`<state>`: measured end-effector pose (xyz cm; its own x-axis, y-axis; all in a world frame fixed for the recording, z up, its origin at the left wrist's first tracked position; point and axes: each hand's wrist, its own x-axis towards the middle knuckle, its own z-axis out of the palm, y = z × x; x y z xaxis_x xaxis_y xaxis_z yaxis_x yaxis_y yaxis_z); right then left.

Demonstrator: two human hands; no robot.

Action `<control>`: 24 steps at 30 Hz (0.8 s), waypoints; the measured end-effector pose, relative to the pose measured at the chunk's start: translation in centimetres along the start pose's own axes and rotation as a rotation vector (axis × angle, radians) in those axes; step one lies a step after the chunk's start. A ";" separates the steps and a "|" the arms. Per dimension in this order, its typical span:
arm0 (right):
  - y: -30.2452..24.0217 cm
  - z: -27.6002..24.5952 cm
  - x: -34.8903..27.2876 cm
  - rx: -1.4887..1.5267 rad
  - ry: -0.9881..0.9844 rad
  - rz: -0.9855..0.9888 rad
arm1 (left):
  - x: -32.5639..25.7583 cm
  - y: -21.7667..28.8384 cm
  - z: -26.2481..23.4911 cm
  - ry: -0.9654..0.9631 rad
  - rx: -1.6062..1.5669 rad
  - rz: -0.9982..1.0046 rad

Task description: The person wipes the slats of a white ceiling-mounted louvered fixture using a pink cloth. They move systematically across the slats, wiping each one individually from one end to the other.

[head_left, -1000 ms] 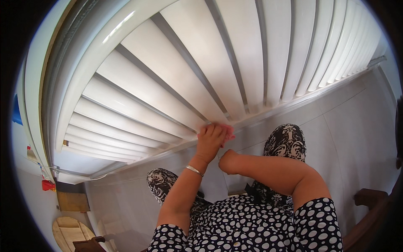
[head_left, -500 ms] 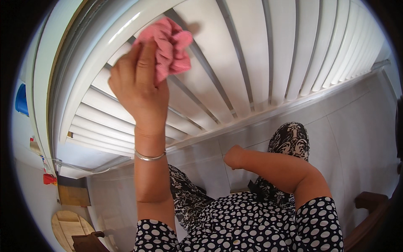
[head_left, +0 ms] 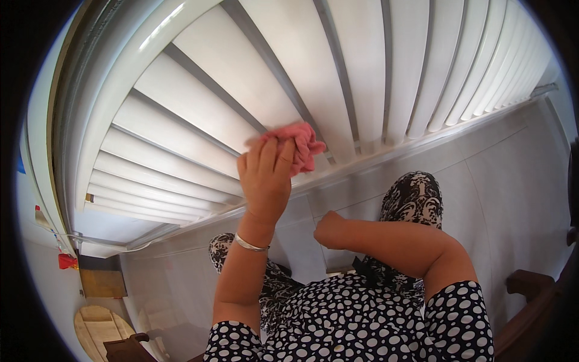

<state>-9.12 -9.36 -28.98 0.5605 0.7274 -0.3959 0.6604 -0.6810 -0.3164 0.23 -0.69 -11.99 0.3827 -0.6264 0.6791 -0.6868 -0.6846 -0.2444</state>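
Observation:
A crumpled pink cloth is in my left hand, with the fingers pressed over it. The cloth lies against the lower ends of the slats of a white slatted panel, close to the panel's bottom edge. A silver bangle circles my left wrist. My right hand hangs bent at the wrist over the floor, in front of my right knee. Its fingers are turned under and hidden, so whether it is closed does not show.
Pale floor tiles lie below the panel. A thin white cord runs by its lower left corner. At the left are a red item, a brown box-like object and a round wooden board. Dark wooden furniture stands right.
My left hand has moved the cloth down and to the right, from the panel's upper left to the slats' lower ends. The view has shifted slightly; my right hand has barely moved.

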 end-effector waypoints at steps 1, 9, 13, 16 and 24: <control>0.0 -0.1 -0.4 0.008 0.041 -0.025 | -0.9 0.3 0.6 -0.020 -0.010 0.003; 0.1 0.5 0.2 0.008 -0.001 -0.017 | -7.1 2.8 5.6 -0.228 -0.137 0.040; 0.1 -0.8 -0.6 -0.009 0.004 -0.037 | -9.4 3.4 7.2 -0.312 -0.189 0.034; 0.5 -1.1 -0.4 0.004 -0.010 0.000 | -9.6 3.5 7.8 -0.380 -0.217 0.050; 1.6 0.1 1.1 -0.011 -0.050 0.053 | 3.1 4.1 -2.0 0.009 -0.208 0.074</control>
<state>-7.50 -9.66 -30.03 0.5696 0.6849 -0.4545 0.6358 -0.7175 -0.2844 -2.61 -4.66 -9.54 0.3215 -0.6678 0.6713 -0.8258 -0.5446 -0.1464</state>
